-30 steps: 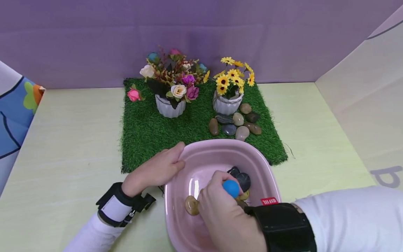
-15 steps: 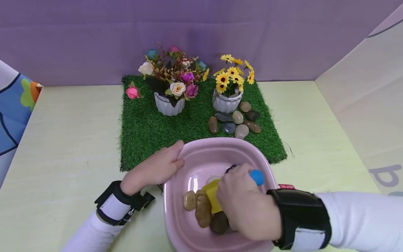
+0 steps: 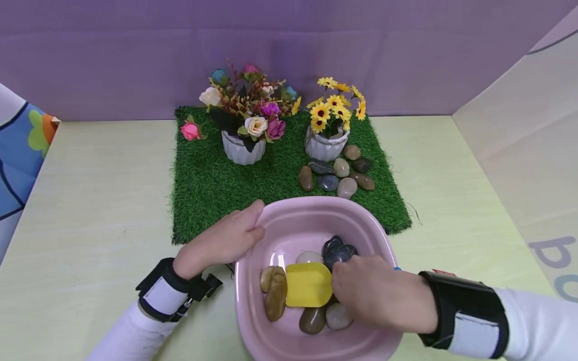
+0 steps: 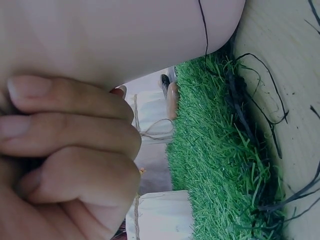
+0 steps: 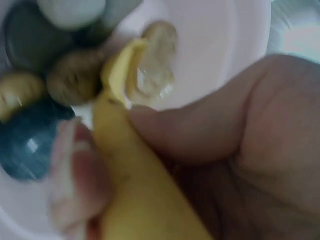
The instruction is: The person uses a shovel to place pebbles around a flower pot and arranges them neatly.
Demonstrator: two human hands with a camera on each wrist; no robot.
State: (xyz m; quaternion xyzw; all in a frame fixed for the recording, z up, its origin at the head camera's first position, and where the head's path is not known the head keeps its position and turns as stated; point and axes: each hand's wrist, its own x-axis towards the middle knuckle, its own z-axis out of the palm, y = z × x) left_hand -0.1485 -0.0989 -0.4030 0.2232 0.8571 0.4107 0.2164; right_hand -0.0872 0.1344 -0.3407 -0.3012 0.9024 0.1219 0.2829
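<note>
In the head view a pink plastic basin (image 3: 289, 215) holds several smooth stones, and my left hand (image 3: 223, 239) grips its left rim. The left wrist view shows curled fingers (image 4: 70, 135) against the basin's outer wall. Inside the basin my right hand (image 3: 372, 293) holds a yellow toy shovel (image 3: 309, 285) by its handle; the blue handle end is mostly hidden behind the wrist. Around the blade lie brown stones (image 3: 275, 295), pale stones (image 3: 338, 316) and dark stones (image 3: 337, 252). A blurred right wrist view has thumb and fingers round the yellow handle (image 5: 140, 190).
Behind the basin lies a green turf mat (image 3: 212, 185). On it stand a white pot (image 3: 244, 150) of mixed flowers, a white pot (image 3: 326, 145) of yellow flowers, several stones (image 3: 327, 182) and a loose pink rose (image 3: 190, 131). A purple cloth backs the table.
My right hand has moved right with the shovel, turning it so the yellow blade now shows among the stones. Some stones have shifted in the basin. My left hand stays on the rim.
</note>
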